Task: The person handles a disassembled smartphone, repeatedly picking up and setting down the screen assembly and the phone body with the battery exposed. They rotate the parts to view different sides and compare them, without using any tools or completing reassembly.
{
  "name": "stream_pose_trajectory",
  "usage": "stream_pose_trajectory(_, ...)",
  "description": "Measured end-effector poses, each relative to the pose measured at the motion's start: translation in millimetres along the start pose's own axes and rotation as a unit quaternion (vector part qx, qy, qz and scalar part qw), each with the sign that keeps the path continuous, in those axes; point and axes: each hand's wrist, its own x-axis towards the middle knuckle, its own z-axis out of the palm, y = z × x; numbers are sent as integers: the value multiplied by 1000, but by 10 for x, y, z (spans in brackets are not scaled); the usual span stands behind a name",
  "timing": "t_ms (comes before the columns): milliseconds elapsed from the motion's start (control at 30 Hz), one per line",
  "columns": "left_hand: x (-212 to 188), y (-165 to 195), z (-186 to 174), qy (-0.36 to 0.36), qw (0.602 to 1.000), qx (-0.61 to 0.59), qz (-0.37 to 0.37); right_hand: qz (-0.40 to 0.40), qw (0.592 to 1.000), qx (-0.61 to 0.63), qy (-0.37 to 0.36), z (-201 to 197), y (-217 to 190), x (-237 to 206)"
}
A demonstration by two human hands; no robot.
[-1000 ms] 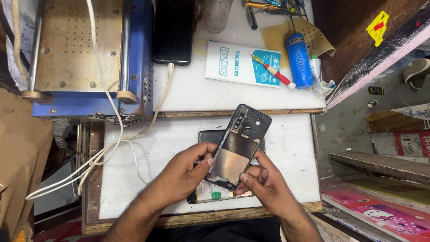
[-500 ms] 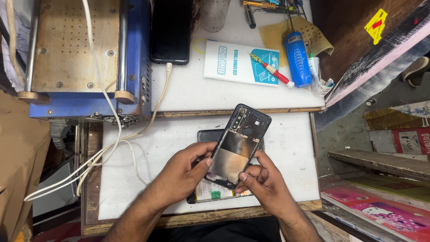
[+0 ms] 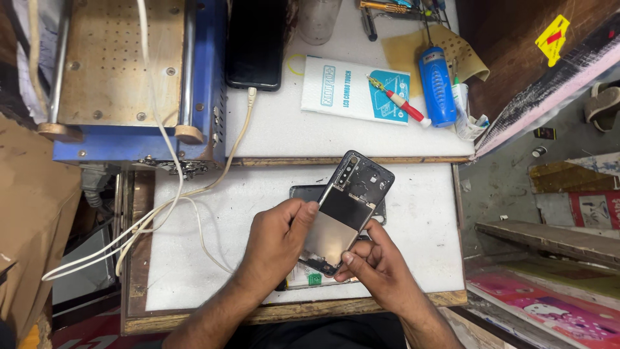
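Observation:
Both hands hold a dark phone frame (image 3: 352,201) tilted above the white work mat (image 3: 213,258). Its inner side faces me, with a bare metal plate and camera cut-outs at the top. My left hand (image 3: 276,242) grips its left edge with thumb and fingers. My right hand (image 3: 376,266) holds the lower end, thumb pressed at the bottom corner. Under the frame lies the rest of an opened phone (image 3: 303,276), mostly hidden, with a small green part showing at its lower end.
A blue machine with a perforated metal top (image 3: 123,71) stands at the back left, white cables (image 3: 161,213) trailing over the mat. Behind are a black phone on a cable (image 3: 255,42), a white-and-blue box (image 3: 355,87), a red-handled tool (image 3: 397,103) and a blue cylinder (image 3: 436,84).
The view has shifted slightly. The frame stays tilted in both hands, with my right thumb shifted a little along its lower end.

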Motion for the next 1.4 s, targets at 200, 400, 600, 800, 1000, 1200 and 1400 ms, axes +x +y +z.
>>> stream_pose_trajectory(200,-35,-67,-153,-71,943,-286,157,-9,1000,7,-1,-44,-42,-27)
stream_pose_trajectory(400,-67,-113,-68,-27,962,-236,131,-4,999,-6,-39,-21,-7,15)
stream_pose_trajectory(600,85,-59,-34,17,987,-148,64,-5,999,-11,-44,-5,-38,-40)
stream_pose_trajectory(800,65,-88,-184,11,947,-301,116,-11,1000,-1,-29,-95,-41,-35)
stream_pose_trajectory(1000,-39,-194,-121,-53,959,-257,108,-5,999,-14,-36,-67,-65,-15)
stream_pose_trajectory(1200,117,-230,12,-11,990,-137,41,3,998,-31,-48,17,-138,-55)
stream_pose_trajectory(1400,125,-93,-96,-51,946,-297,118,6,999,-22,-43,14,-143,-44)
